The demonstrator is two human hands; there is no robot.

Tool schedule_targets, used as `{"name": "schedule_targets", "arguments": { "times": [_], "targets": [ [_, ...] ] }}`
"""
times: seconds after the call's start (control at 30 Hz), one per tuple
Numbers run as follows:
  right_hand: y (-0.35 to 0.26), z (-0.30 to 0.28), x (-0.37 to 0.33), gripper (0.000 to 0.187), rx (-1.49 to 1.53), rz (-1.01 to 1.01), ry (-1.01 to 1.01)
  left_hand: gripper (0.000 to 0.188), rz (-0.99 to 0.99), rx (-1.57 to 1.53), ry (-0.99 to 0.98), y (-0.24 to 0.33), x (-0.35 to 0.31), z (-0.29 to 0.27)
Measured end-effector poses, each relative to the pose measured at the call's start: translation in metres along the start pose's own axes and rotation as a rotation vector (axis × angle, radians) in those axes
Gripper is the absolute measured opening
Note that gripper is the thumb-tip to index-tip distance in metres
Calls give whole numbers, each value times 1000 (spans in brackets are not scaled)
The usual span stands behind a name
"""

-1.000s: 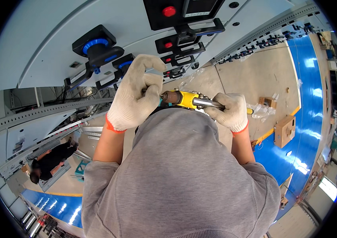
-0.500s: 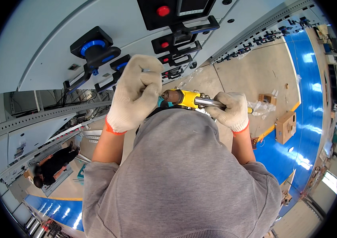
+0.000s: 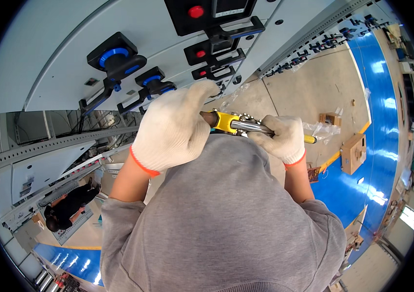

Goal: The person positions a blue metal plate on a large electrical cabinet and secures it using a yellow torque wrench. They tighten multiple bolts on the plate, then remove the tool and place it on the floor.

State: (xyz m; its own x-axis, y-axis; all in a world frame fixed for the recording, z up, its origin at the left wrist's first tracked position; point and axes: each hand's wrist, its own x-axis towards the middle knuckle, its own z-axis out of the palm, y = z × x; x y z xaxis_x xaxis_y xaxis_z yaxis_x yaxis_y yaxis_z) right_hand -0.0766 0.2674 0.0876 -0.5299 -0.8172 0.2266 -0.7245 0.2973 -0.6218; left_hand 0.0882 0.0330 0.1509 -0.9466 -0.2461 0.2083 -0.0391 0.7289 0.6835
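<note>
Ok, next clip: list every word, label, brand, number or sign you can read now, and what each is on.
None can be read.
Black panel with the red button: tiny marks on its pale strip, too small to read.
Yellow tool in the right hand: no legible marking.
Cardboard box on the right: any print is too small to read.

An industrial workshop with electrical gear: the grey cabinet front (image 3: 65, 78) carries black-and-blue rotary handles (image 3: 119, 67) and red buttons (image 3: 195, 11). Below the cabinet front are a perforated metal rail (image 3: 61, 141) and a co-worker in black (image 3: 72, 207); to its right, a tan floor (image 3: 314, 82), a cardboard box (image 3: 353, 153) and a shiny blue floor lane (image 3: 383, 131).
</note>
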Motion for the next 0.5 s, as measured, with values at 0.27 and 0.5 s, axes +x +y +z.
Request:
{"name": "schedule_targets", "arguments": {
  "times": [0.27,0.5],
  "targets": [
    [-4,8,-9,26,92,144,-29,62,272,-225,225,-11,10,20],
    [10,13,-22,22,311,254,54,52,-3,-343,601,-79,-24,42]
  ]
}}
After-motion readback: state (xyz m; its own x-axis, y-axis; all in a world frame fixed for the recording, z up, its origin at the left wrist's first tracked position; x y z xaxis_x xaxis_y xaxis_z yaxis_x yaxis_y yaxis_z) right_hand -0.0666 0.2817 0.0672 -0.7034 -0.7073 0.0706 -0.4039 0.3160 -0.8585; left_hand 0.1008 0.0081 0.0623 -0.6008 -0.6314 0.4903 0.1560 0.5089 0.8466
